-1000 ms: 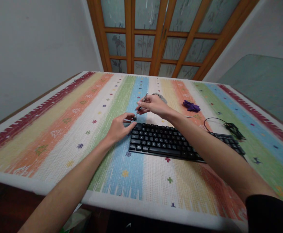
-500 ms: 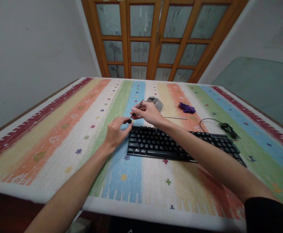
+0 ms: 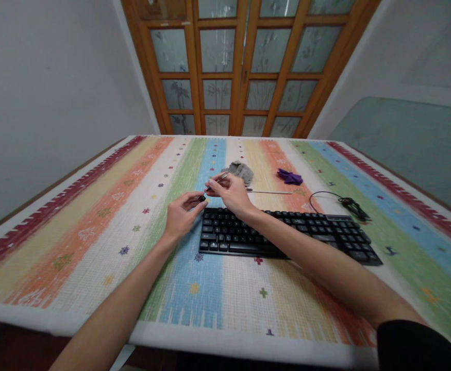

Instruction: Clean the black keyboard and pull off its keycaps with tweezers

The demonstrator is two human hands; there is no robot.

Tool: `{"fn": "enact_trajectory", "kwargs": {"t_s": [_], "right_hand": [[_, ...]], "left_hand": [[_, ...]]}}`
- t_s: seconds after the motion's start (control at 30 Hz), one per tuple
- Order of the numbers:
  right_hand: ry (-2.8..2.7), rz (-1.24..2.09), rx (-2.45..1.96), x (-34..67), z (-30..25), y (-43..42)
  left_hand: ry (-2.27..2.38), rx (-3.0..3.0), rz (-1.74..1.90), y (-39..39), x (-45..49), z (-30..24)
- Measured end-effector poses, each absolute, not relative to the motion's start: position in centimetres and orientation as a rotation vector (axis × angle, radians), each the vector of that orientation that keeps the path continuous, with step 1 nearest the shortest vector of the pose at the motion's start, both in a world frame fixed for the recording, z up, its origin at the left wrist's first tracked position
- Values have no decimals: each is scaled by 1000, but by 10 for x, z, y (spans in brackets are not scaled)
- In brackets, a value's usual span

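Note:
A black keyboard [image 3: 287, 237] lies on a striped, many-coloured table cover [image 3: 94, 226]. Just above its far left corner, my left hand [image 3: 181, 212] pinches a small black keycap [image 3: 202, 198] between thumb and fingers. My right hand [image 3: 229, 191] is closed on a thin metal tool [image 3: 218, 180], whose lower tip meets the keycap. Both hands hover a little over the cloth, nearly touching each other.
A grey cloth [image 3: 241, 171] and a purple cloth [image 3: 290, 178] lie behind the hands. A thin rod [image 3: 271, 192] rests between them. The keyboard's coiled black cable [image 3: 345, 203] sits at the right. Wooden glazed doors [image 3: 233, 67] stand beyond the table.
The camera has tilted up, so table and hands sit lower in view. Both hands stay together at the keyboard's corner, the tool now lying flatter against the keycap.

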State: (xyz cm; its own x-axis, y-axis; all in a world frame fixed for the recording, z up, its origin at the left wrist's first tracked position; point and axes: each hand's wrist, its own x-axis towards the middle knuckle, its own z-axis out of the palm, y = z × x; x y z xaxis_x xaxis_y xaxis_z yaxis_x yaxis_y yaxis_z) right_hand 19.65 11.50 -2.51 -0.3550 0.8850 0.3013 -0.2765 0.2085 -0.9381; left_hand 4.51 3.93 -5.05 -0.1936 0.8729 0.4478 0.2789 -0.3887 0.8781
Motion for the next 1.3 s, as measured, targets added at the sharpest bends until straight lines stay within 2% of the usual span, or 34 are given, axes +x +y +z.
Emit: {"fn": "enact_trajectory", "kwargs": {"t_s": [0.3,0.53,0.9,1.3], "right_hand": [[-1385,1350,-533,212,-14,94],[-1329,1324,-560,243,5,87],[-1237,1062,-793,368,9,68],[-956,792,-1072,483,-29,70]], "left_hand": [[1135,1362,1538,39,51,-48],[997,1420,1533,34,64,-44],[1339,1822,1401,60,41,-28],[1511,2003,1264,117,32,-56]]}}
